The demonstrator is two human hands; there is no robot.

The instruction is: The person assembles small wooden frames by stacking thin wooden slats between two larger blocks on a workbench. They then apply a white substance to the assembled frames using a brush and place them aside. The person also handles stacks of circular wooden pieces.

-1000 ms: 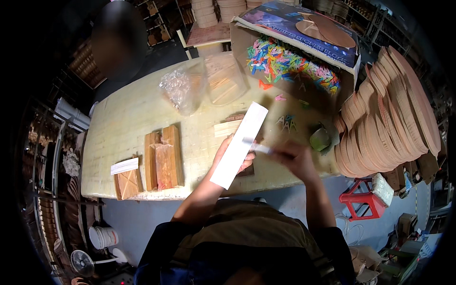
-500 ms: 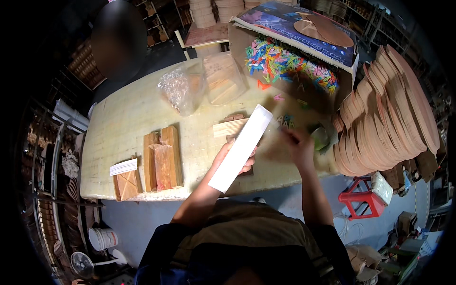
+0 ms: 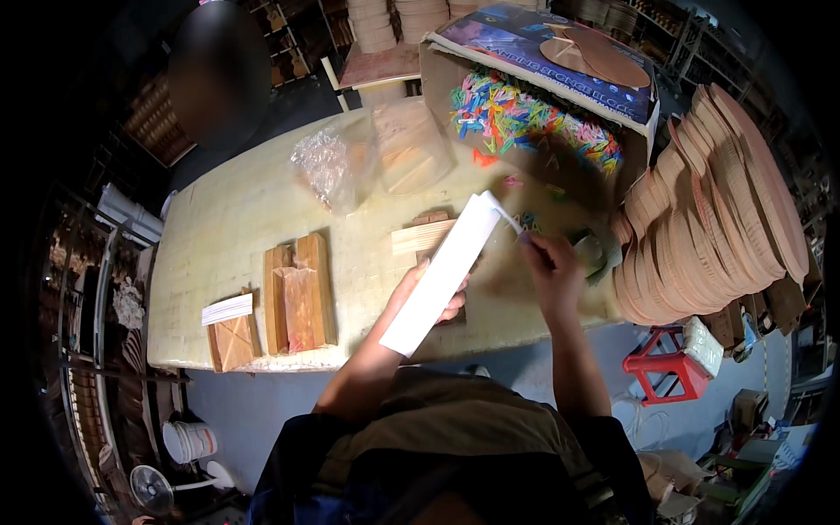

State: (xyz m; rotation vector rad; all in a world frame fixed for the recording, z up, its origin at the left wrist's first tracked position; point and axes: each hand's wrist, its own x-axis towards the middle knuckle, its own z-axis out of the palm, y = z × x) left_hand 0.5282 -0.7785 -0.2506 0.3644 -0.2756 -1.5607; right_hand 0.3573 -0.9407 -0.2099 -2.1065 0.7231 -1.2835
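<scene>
My left hand (image 3: 406,290) is wrapped round a long, flat white bar (image 3: 444,267), tilted with its far end to the right, above the table (image 3: 367,232). From that far end a thin white strip (image 3: 509,216) curves across to my right hand (image 3: 556,269), whose thumb and fingers are pinched on it. Whether the strip is part of the bar's wrapping or a separate piece I cannot tell. Partly behind the bar lie a pale wood piece (image 3: 420,237) and a brown block (image 3: 430,216). Small plastic clips (image 3: 529,220) lie beyond my right hand.
A box of colourful clips (image 3: 516,114) lies open at the back right. Stacked curved wooden pieces (image 3: 709,219) rise at the right. Clear plastic bags (image 3: 328,166) lie at the back; a wooden trough (image 3: 302,293) and a block with white strips (image 3: 227,309) sit left. A red stool (image 3: 669,367) stands right.
My right hand, blurred before, is now sharp and close to the bar's far end. The thin white strip now shows clearly, bent between bar and fingers. The bar is almost unmoved.
</scene>
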